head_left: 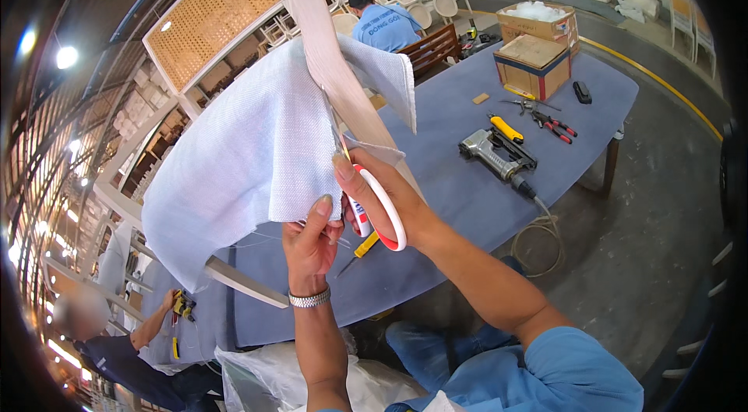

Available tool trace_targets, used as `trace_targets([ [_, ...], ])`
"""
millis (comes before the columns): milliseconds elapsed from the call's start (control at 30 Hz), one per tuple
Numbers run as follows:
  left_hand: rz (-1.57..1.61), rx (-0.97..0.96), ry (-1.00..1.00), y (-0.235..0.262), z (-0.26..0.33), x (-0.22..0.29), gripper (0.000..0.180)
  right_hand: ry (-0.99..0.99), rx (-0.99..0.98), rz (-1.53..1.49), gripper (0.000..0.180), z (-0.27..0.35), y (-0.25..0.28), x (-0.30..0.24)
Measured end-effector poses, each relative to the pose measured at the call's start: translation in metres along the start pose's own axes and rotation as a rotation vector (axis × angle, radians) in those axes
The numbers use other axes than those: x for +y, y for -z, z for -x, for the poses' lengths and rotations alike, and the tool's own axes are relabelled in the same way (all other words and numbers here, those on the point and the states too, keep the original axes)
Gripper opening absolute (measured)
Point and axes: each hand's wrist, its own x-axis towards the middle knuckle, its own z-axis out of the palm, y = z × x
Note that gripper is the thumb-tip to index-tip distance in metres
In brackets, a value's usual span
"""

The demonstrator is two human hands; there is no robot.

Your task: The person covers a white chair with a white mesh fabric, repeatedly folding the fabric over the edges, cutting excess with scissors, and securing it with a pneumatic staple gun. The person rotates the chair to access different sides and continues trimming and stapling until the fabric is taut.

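Note:
A piece of pale blue-grey woven fabric (226,155) drapes over a wooden chair frame (331,69) with a cane panel (214,15). My left hand (312,239), with a metal watch band at the wrist, pinches the fabric's lower corner between thumb and fingers. Around the white-and-red handles of a pair of scissors (387,209) my right hand (389,190) is closed. The blades point up along the fabric's edge, next to the chair's wooden leg, and are partly hidden by cloth. Loose threads hang from the lower edge.
On the blue-covered table (444,248) lie a staple gun (499,155) with an air hose, a yellow-handled tool (366,244), pliers (555,125) and cardboard boxes (534,65). One co-worker (386,26) sits beyond; another (132,342) holds a tool at the lower left.

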Motion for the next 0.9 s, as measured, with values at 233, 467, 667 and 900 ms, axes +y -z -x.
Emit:
trace_targets([
  [233, -0.124, -0.004, -0.003, 0.006, 0.001, 0.006, 0.024, -0.049, 0.024, -0.04, 0.058, 0.002, -0.008, 0.004],
  [467, -0.243, 0.013, -0.033, 0.012, -0.002, 0.023, 0.029, -0.044, 0.086, -0.073, 0.056, -0.003, -0.022, -0.003],
  [667, -0.239, 0.012, -0.006, 0.021, -0.003, 0.032, 0.029, 0.008, 0.137, -0.009, 0.057, -0.004, -0.032, -0.001],
  [900, -0.211, 0.009, 0.0, 0.026, -0.008, 0.028, 0.028, 0.033, 0.175, 0.197, 0.059, -0.019, -0.021, 0.0],
])
